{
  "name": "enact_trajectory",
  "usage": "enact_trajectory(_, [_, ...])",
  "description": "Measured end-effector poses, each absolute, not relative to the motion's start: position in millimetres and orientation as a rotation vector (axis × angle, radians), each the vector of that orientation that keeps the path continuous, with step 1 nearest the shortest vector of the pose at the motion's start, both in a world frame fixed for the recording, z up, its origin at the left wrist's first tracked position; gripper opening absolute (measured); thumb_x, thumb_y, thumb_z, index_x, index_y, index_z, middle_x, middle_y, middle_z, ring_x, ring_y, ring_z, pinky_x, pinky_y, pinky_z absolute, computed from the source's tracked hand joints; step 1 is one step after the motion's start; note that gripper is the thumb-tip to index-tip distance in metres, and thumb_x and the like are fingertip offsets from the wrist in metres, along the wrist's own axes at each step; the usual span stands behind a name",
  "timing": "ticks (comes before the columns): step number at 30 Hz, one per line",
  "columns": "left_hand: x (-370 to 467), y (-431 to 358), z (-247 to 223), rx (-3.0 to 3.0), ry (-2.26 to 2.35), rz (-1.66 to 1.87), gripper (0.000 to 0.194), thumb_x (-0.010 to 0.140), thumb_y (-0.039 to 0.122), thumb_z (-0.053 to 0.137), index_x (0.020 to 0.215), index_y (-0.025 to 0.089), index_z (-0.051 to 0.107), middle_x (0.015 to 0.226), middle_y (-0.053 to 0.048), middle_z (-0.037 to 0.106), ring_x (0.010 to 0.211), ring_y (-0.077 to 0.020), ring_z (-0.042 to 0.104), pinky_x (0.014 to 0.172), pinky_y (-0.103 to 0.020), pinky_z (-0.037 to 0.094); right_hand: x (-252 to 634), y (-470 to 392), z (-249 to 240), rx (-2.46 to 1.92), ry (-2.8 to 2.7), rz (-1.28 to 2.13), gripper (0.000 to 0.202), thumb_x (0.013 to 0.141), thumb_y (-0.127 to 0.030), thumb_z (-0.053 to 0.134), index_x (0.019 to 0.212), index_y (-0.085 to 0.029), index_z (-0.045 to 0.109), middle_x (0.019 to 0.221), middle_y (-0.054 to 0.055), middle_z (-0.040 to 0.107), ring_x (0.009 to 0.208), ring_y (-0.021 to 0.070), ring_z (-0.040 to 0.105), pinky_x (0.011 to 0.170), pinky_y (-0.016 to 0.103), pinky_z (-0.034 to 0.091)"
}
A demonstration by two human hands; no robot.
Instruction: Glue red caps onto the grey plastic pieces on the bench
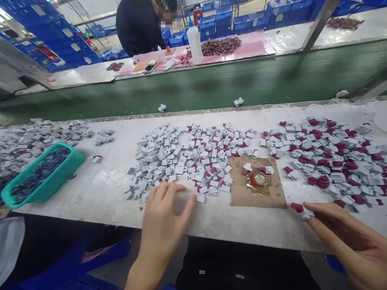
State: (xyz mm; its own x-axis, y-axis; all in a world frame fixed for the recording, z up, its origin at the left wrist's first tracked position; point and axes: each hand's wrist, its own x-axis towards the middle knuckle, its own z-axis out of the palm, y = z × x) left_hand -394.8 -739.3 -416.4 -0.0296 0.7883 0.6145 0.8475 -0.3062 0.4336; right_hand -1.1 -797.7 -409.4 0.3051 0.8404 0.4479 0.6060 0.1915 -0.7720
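Observation:
My right hand (347,237) pinches a small light-grey plastic piece with a dark-red part on it (302,211) between thumb and fingertips, above the table's front right. My left hand (165,213) has its fingers apart at the front edge of the middle heap of grey pieces (169,149); nothing shows in its grasp. Between the hands lies a brown cardboard sheet (256,200), wet in places. On it stands a small round orange-red dish (256,179) with a pale centre, and a few grey and red pieces lie beside it.
On the right spreads a heap of grey pieces with dark-red parts (335,161). A teal basket (57,183) of dark small parts stands at left, beside another grey heap (39,135). Beyond the green belt (193,86), a person (139,28) leans over a bench with a white bottle (195,44).

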Motion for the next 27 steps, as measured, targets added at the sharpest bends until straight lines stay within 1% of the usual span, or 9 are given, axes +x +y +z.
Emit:
enact_trajectory(4, [-379.9, -752.1, -425.5, -2.218, -1.851, -1.248, 0.014, 0.107, 0.034, 0.083, 0.11, 0.026, 0.071, 0.108, -0.004, 0.076, 0.107, -0.0305, 0.07, 0.092, -0.043, 0.056, -18.3, -794.4, -399.8, -1.498, -1.387, 0.297, 0.019, 0.097, -0.049, 0.094, 0.112, -0.038, 0.095, 0.112, -0.001, 0.094, 0.097, 0.0246, 0.092, 0.084, 0.023, 0.076])
enact_trajectory(9, [-363.4, -754.8, -428.0, -2.238, -1.932, -1.368, 0.009, 0.107, 0.025, 0.079, 0.112, 0.027, 0.072, 0.104, -0.001, 0.079, 0.101, -0.0276, 0.074, 0.086, -0.04, 0.058, -36.2, -787.0, -381.5, -1.468, -1.457, 0.324, 0.012, 0.097, -0.044, 0.089, 0.105, -0.038, 0.095, 0.105, -0.001, 0.093, 0.09, 0.022, 0.09, 0.078, 0.022, 0.073])
enact_trajectory(15, [-358.8, -757.1, -427.6, -2.261, -1.957, -1.436, 0.008, 0.108, 0.025, 0.077, 0.113, 0.027, 0.072, 0.104, -0.001, 0.078, 0.102, -0.0265, 0.075, 0.086, -0.039, 0.061, -37.3, -783.8, -385.9, -1.466, -1.421, 0.365, 0.011, 0.096, -0.04, 0.088, 0.106, -0.039, 0.094, 0.101, -0.001, 0.09, 0.083, 0.0194, 0.085, 0.073, 0.022, 0.068])
enact_trajectory(17, [-357.0, -758.7, -427.2, -2.271, -1.946, -1.444, 0.011, 0.107, 0.023, 0.077, 0.117, 0.027, 0.072, 0.106, -0.001, 0.079, 0.103, -0.0263, 0.075, 0.087, -0.039, 0.061, -36.4, -784.9, -390.3, -1.476, -1.399, 0.366, 0.012, 0.097, -0.04, 0.088, 0.108, -0.039, 0.094, 0.104, 0.0, 0.09, 0.086, 0.0194, 0.085, 0.076, 0.023, 0.068])
enact_trajectory(20, [-354.9, -758.2, -426.0, -2.249, -1.92, -1.474, 0.016, 0.11, 0.026, 0.076, 0.126, 0.026, 0.072, 0.112, -0.003, 0.078, 0.106, -0.0261, 0.075, 0.09, -0.04, 0.062, -36.4, -786.2, -393.7, -1.487, -1.381, 0.382, 0.013, 0.099, -0.041, 0.088, 0.11, -0.039, 0.094, 0.107, 0.0, 0.09, 0.09, 0.0201, 0.085, 0.079, 0.024, 0.069])
enact_trajectory(23, [-355.5, -753.0, -423.9, -2.238, -1.911, -1.423, 0.022, 0.117, 0.024, 0.066, 0.136, 0.028, 0.076, 0.111, -0.004, 0.075, 0.106, -0.0251, 0.073, 0.09, -0.038, 0.062, -37.6, -786.3, -392.7, -1.498, -1.385, 0.383, 0.013, 0.099, -0.042, 0.088, 0.11, -0.037, 0.094, 0.105, 0.002, 0.089, 0.088, 0.0217, 0.084, 0.078, 0.027, 0.069])
enact_trajectory(25, [-358.3, -748.5, -422.4, -2.253, -1.893, -1.339, 0.028, 0.118, 0.018, 0.06, 0.136, 0.028, 0.078, 0.107, -0.004, 0.073, 0.103, -0.0248, 0.072, 0.087, -0.037, 0.06, -38.2, -786.3, -391.4, -1.495, -1.389, 0.377, 0.013, 0.099, -0.041, 0.088, 0.108, -0.035, 0.094, 0.104, 0.003, 0.088, 0.088, 0.0229, 0.084, 0.077, 0.029, 0.07])
enact_trajectory(27, [-363.0, -744.9, -421.0, -2.294, -1.828, -1.257, 0.028, 0.118, 0.014, 0.058, 0.131, 0.027, 0.079, 0.105, -0.005, 0.072, 0.099, -0.0242, 0.07, 0.085, -0.036, 0.057, -37.7, -786.7, -391.0, -1.49, -1.395, 0.372, 0.013, 0.099, -0.041, 0.087, 0.108, -0.034, 0.094, 0.103, 0.004, 0.088, 0.088, 0.0235, 0.084, 0.078, 0.03, 0.07])
